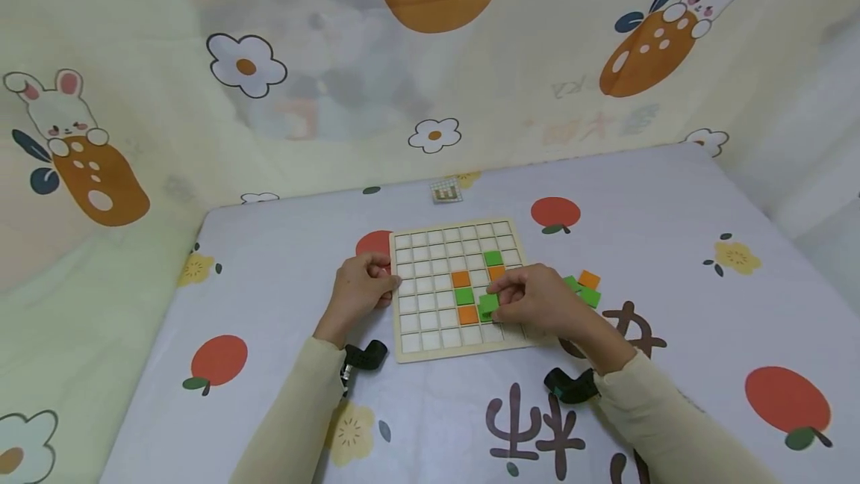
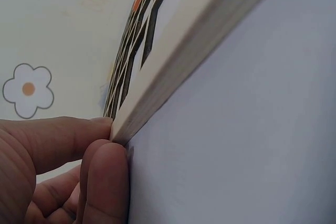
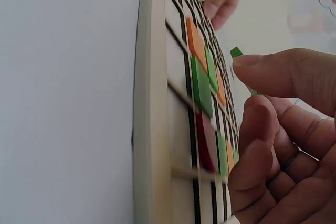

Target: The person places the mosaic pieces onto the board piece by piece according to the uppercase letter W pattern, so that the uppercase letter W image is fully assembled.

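Observation:
A wooden grid board (image 1: 411,356) with white squares lies on the table. Thumb and fingers of my left hand (image 1: 363,286) pinch its left edge; the left wrist view shows the fingertips at the frame's corner (image 2: 119,132). Over the board's lower right, my right hand (image 1: 544,296) pinches a green square tile (image 1: 488,303) between thumb and fingers. On the board sit an orange tile (image 1: 460,279), a green tile (image 1: 463,296), another orange tile (image 1: 467,315) and several more. A dark red tile (image 3: 206,142) shows in the right wrist view; my right hand hides that area in the head view.
Loose green tiles (image 1: 590,297) and an orange tile (image 1: 589,279) lie right of the board, partly behind my right hand. A small patterned card (image 1: 446,191) lies beyond the board. A printed cloth (image 1: 282,260) covers the table, and a printed curtain (image 1: 322,155) hangs at the back.

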Tool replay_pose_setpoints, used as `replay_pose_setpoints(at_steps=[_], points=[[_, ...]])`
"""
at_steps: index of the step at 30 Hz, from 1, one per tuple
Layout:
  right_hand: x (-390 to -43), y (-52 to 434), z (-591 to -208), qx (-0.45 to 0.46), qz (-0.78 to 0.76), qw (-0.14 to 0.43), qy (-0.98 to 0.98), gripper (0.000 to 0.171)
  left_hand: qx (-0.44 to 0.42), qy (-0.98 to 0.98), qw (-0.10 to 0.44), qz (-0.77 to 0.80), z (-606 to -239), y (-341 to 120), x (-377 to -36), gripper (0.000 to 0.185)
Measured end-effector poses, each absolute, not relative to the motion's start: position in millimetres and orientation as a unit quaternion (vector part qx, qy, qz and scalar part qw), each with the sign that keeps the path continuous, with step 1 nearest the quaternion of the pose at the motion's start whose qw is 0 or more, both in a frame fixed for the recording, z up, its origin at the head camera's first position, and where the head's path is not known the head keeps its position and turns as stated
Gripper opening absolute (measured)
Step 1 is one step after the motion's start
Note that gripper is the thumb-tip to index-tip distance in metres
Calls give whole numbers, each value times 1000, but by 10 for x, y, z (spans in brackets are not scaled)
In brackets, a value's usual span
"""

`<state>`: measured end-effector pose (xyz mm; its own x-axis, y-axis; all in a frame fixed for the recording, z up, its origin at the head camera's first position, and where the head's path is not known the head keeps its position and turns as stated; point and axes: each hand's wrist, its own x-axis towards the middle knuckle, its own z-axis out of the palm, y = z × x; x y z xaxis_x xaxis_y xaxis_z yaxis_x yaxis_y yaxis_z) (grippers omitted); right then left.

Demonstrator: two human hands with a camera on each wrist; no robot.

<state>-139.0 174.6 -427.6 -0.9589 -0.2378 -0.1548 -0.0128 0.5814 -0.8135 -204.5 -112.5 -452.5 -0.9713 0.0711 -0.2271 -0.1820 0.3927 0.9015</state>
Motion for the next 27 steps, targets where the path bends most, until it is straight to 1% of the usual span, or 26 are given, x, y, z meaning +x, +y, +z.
replay_pose_setpoints(at_steps=[15, 27], points=[[-1395, 1316, -4296, -93, -428, 118, 891, 23, -26, 830, 114, 545, -4568, -1097, -2074, 32], [-1418, 1128, -4323, -96, -421, 118, 894, 22, -24, 832, 110, 543, -4572, -1153, -2071, 32]])
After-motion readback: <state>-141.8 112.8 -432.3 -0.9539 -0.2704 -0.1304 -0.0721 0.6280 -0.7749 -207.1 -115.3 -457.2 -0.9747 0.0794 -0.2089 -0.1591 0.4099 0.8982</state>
